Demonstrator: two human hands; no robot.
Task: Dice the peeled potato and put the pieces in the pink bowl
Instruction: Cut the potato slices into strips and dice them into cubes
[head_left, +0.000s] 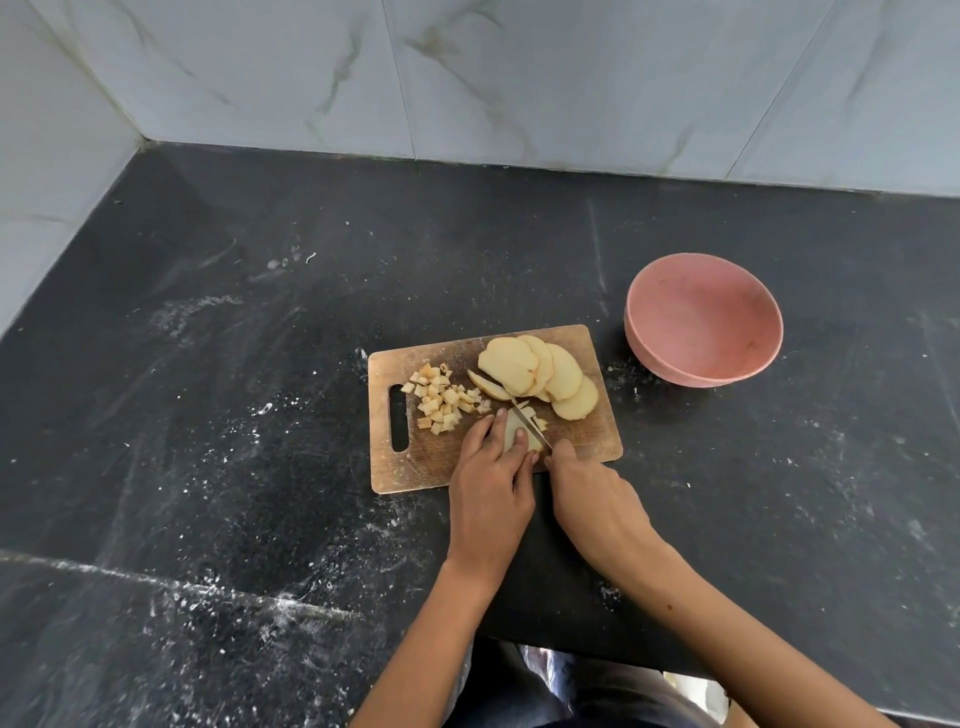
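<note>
A wooden cutting board (431, 457) lies on the black counter. Several round potato slices (540, 371) overlap at its far right, and a heap of small diced pieces (441, 400) sits near its handle slot. My left hand (493, 478) holds down a potato slice (514, 434) at the board's near edge, fingers pressing on it. My right hand (587, 483) grips a knife (532, 426), whose blade lies across that slice with cut strips to its right. The pink bowl (704, 319) stands to the right of the board, tilted towards me, with nothing inside.
The black stone counter (234, 415) is dusted with white specks. Marble-tiled walls (467, 78) close off the back and left side. The counter's front edge runs just below my forearms, with my dark trousers visible beneath it.
</note>
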